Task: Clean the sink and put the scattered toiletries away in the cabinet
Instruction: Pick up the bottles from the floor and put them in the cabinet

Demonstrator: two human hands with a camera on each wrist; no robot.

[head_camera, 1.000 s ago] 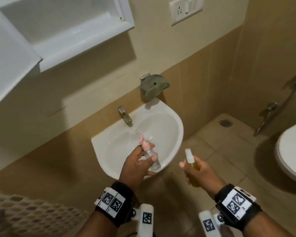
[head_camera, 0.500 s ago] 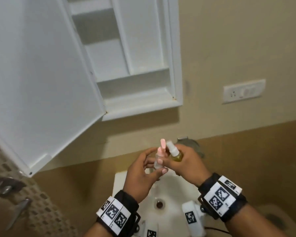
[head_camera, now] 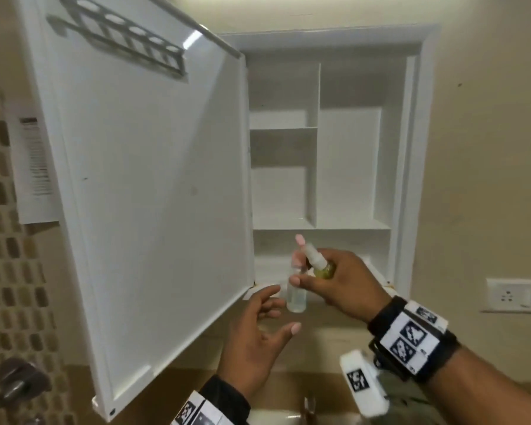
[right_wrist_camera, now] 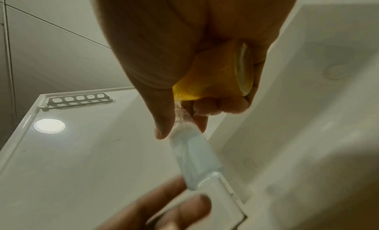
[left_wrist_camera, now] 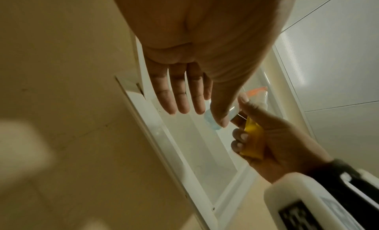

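My right hand [head_camera: 311, 279] is raised in front of the bottom shelf of the open white cabinet [head_camera: 411, 148]. It grips two small bottles at once. One is a yellow bottle [head_camera: 324, 269] with a white cap, deep in the palm. The other is a clear bottle [head_camera: 296, 297] with a pink cap, pinched between thumb and fingers and hanging below. My left hand [head_camera: 276, 314] hovers open just under the clear bottle and holds nothing. In the right wrist view the yellow bottle [right_wrist_camera: 215, 74] and the clear bottle [right_wrist_camera: 194, 155] show from below. The cabinet shelves look bare.
The cabinet door [head_camera: 151, 179] stands swung out to the left and carries a metal holder rack [head_camera: 129, 41] near its top. The sink rim [head_camera: 276, 418] and faucet [head_camera: 310, 406] lie below the hands. A wall socket [head_camera: 515, 296] is at the right.
Both hands rose from above the sink to the cabinet. The clear pink-capped bottle passed from my left hand to my right, and the left hand let go and opened.
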